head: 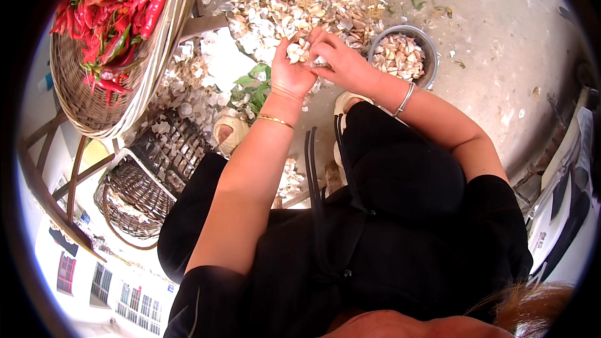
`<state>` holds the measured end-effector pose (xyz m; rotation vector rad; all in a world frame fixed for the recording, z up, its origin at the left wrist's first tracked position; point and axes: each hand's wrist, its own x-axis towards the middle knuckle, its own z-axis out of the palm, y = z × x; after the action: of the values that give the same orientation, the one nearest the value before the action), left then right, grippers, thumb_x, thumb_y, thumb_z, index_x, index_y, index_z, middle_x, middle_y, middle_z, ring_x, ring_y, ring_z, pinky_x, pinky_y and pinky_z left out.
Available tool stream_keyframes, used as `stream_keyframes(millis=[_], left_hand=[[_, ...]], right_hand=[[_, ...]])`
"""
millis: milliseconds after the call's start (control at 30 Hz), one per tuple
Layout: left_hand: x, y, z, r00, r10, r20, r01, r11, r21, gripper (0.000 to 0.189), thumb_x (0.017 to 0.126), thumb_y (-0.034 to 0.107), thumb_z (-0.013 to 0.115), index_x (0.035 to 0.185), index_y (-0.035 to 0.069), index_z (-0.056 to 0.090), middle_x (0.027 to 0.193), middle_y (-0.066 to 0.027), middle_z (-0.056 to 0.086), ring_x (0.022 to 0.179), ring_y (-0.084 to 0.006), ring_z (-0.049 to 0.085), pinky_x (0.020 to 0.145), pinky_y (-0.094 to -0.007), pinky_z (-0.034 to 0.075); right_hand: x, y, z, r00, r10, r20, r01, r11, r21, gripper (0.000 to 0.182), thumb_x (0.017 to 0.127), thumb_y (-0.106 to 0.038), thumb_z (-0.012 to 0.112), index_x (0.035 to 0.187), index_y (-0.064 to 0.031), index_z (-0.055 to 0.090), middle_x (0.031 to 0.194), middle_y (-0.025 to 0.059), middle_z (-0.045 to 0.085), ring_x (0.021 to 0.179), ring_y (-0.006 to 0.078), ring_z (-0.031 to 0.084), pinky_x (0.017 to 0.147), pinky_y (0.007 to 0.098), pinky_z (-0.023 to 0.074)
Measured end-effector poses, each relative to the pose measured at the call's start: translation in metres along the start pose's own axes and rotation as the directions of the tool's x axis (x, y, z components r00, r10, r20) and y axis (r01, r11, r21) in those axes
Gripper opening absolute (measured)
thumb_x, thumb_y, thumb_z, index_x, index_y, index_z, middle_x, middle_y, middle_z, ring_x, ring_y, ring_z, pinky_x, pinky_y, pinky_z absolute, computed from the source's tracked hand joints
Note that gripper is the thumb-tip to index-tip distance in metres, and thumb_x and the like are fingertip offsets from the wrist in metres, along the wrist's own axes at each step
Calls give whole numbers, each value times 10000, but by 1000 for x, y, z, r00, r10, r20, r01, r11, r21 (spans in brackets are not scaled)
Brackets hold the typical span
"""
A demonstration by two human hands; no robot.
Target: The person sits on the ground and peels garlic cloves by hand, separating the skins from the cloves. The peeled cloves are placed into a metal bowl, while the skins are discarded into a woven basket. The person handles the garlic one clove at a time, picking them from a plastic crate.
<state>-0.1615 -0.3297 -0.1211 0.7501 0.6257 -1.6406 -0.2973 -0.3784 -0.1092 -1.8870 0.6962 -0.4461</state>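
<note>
Several garlic cloves (297, 51) rest in my left hand (292, 72), which is turned palm up with the fingers curled around them. My right hand (340, 58) meets it from the right, thumb and fingers pinched at a small whitish piece, either a clove or skin; its exact form is partly hidden. Just right of my right hand, a round metal bowl (433, 56) holds many garlic cloves (399, 56). Beyond both hands spreads a heap of garlic cloves and papery skins (310, 0) on the floor.
At upper left, a wicker basket (70, 89) of red chili peppers (117, 4) sits on a wooden frame (73, 178). A smaller wicker basket (134, 197) stands below it. Green leaves (256, 87) and loose skins lie near my feet. Concrete floor (488, 56) extends right.
</note>
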Motion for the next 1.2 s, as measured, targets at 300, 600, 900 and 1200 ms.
stream_keyframes(millis=[300,600,900,1200], left_hand=[[21,3,-14,948,143,-286,-98,981,167,127,845,162,474,926,66,497,848,-98,556,759,-204,540,616,-307,464],[13,6,-22,981,13,-192,63,922,383,101,857,119,472,939,69,504,791,-69,518,631,-165,480,545,-257,432],[37,27,-22,948,282,-149,-77,656,751,186,871,122,439,978,17,548,902,-75,541,705,-171,507,583,-287,454],[84,42,3,922,387,7,80,-207,975,380,841,191,425,1187,37,461,919,-90,635,810,-151,568,638,-283,450]], right_hand=[[10,40,-42,662,665,345,-632,247,734,190,793,-153,503,950,-52,538,954,61,608,595,86,482,458,220,372],[25,87,-47,811,539,229,-104,517,-850,193,788,-87,478,973,-33,487,838,147,620,759,289,629,609,372,506],[26,63,-72,670,571,474,-676,208,707,256,829,-292,501,917,-60,563,760,22,559,642,98,518,492,247,414],[90,75,-25,895,334,295,-56,741,-669,236,793,-227,509,977,-89,557,790,101,613,756,257,608,634,394,479]])
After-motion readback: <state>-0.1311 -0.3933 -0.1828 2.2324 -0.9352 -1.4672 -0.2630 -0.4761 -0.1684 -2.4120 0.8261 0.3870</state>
